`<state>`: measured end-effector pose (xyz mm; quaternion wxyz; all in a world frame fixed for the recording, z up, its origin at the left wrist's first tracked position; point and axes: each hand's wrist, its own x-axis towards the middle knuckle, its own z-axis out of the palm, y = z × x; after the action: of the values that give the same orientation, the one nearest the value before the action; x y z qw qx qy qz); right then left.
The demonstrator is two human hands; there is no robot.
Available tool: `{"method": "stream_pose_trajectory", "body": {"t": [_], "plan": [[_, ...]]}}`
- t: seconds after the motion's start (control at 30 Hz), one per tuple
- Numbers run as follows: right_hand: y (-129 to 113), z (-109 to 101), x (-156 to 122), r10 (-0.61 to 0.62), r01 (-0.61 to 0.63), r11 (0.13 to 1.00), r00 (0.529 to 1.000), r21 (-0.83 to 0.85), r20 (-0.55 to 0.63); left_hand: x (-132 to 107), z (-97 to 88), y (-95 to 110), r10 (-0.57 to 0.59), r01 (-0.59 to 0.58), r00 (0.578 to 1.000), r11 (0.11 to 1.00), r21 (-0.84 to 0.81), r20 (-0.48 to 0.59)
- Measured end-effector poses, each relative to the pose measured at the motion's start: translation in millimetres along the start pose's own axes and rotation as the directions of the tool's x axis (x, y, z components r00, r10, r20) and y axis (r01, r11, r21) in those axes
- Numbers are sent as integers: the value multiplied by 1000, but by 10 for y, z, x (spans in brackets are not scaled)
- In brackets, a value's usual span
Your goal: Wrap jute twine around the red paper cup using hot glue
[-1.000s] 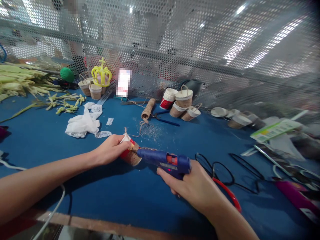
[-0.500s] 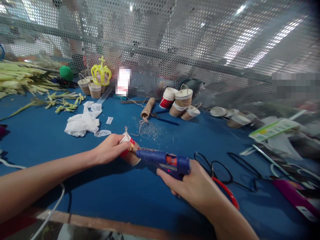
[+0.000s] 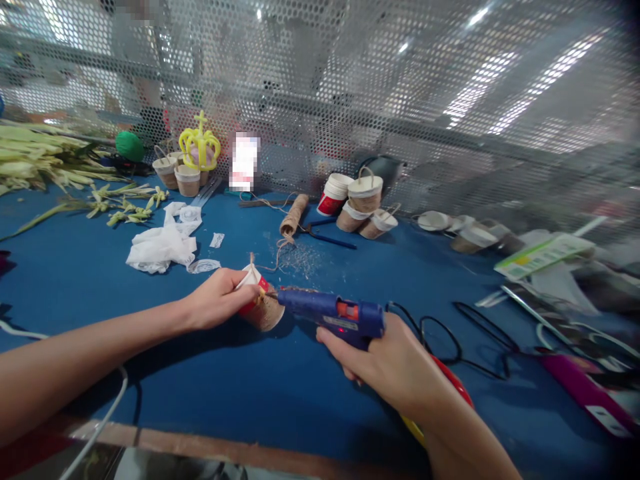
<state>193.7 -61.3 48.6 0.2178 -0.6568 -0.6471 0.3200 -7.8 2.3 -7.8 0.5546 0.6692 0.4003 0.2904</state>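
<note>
My left hand [image 3: 223,299] is closed around a small paper cup [image 3: 270,313], tilted on its side above the blue table. Brown twine wraps part of the cup, and red and white paper shows on the rest. A strand of twine [image 3: 273,268] runs from the cup to a twine roll [image 3: 295,215] behind it. My right hand [image 3: 373,360] grips a blue hot glue gun [image 3: 333,313] with a small red light lit. The gun's nozzle points left and meets the cup's side close to my left fingertips; whether it touches cannot be made out.
White lace [image 3: 163,247] lies left of centre. Blue-handled pliers [image 3: 330,240] rest beside the twine roll. Twine-covered cups [image 3: 365,193] stand against the perforated metal screen [image 3: 320,87]. Corn husks [image 3: 50,153] and a yellow crown [image 3: 200,143] are at left. Black cable [image 3: 450,340] coils at right.
The glue gun has moved slightly right and up along the cup, its nozzle now higher on the side. The cup has turned a little in my left hand, showing more twine.
</note>
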Motion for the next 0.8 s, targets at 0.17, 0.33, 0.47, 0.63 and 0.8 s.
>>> {"method": "stream_pose_trajectory", "body": {"t": [0.17, 0.33, 0.47, 0.63, 0.8], "plan": [[11, -24, 22, -20, 20, 1000, 996, -2, 84, -10, 5, 0, -10, 10, 1000, 1000, -3, 15], [32, -29, 30, 3, -3, 1000, 998, 6, 61, -16, 13, 6, -9, 9, 1000, 999, 45, 0], [45, -24, 29, 20, -22, 999, 997, 31, 77, -6, 6, -12, 1, -1, 1000, 1000, 29, 17], [50, -15, 29, 41, -41, 999, 999, 26, -6, -7, -5, -9, 9, -10, 1000, 997, 74, 22], [62, -10, 29, 58, -59, 998, 998, 21, 19, -15, -8, 2, 8, -10, 999, 998, 62, 32]]}}
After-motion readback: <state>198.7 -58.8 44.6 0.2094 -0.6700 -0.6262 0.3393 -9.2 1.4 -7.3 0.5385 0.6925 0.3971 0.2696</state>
